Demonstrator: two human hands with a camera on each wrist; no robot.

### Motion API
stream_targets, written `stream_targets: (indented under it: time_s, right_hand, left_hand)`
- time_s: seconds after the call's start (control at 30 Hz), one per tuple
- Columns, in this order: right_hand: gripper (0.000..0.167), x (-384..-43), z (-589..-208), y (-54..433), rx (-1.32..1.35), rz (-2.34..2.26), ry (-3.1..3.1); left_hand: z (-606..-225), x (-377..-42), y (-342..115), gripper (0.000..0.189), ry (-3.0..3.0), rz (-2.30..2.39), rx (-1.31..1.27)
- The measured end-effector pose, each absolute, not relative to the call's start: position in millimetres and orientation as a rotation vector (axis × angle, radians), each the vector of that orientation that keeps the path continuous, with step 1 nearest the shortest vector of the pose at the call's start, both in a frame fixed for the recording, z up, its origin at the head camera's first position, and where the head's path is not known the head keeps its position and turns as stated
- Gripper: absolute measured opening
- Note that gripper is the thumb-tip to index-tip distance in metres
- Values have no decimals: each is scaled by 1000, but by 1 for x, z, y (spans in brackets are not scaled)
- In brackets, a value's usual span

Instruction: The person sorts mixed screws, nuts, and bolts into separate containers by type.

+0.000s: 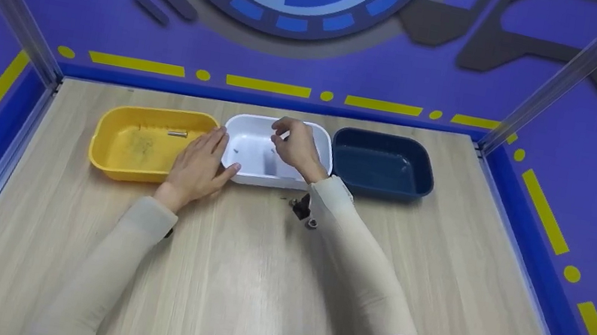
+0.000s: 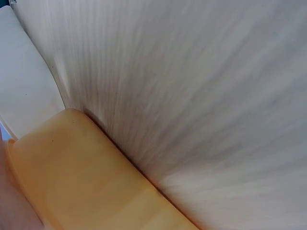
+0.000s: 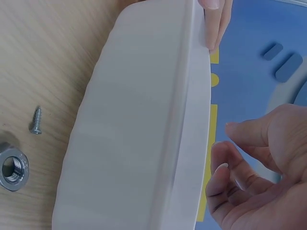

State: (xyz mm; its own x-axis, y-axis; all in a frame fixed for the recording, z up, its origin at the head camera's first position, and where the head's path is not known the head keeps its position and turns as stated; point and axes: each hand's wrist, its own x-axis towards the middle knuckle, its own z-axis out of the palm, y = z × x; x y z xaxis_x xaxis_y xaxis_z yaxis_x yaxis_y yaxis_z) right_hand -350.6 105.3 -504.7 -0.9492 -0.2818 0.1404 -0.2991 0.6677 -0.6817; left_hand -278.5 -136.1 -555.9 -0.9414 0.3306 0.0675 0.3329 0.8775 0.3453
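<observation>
My left hand (image 1: 197, 166) rests with straight fingers across the right rim of the yellow bin (image 1: 119, 169) and the left end of the white bin (image 1: 260, 180). Above the white bin is my right hand (image 1: 296, 146). Its fingers are loosely bent, and the right wrist view shows a gap between thumb and fingertips with nothing in it. Tiny dark pieces, one a small screw (image 1: 236, 151), lie on the white bin's floor. A silvery metal pin (image 1: 177, 134) lies in the yellow bin.
A dark blue bin (image 1: 379, 193) stands right of the white one. In front of the white bin, a black part (image 1: 301, 207), a metal nut (image 3: 13, 167) and a small screw (image 3: 36, 120) lie on the wooden table (image 1: 231, 277). Blue panels enclose the back and sides.
</observation>
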Motion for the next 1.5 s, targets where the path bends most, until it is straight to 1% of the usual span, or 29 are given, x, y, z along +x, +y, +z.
stream_targets:
  time_s: [0.27,0.6,0.77,1.0,1.27,1.5]
  right_hand:
    - [18,-343,-501,113,581,1173,-2808]
    - [15,-323,-502,128,663,1163,-2760]
    - [12,-310,-504,133,668,1163,-2743]
    - [13,-293,-506,139,702,1167,-2696]
    - [14,-280,-511,148,748,1191,-2682]
    - [13,-270,-520,154,721,1161,-2696]
  left_hand:
    - [-556,-278,-136,89,-3018,-555,-540]
    - [-555,-277,-136,89,-3025,-551,-532]
    - [-555,-277,-135,89,-3028,-556,-546]
    - [-555,-276,-136,88,-3015,-555,-553]
    - [-556,-277,-136,88,-3017,-559,-559]
    - [-555,-276,-136,87,-3018,-562,-564]
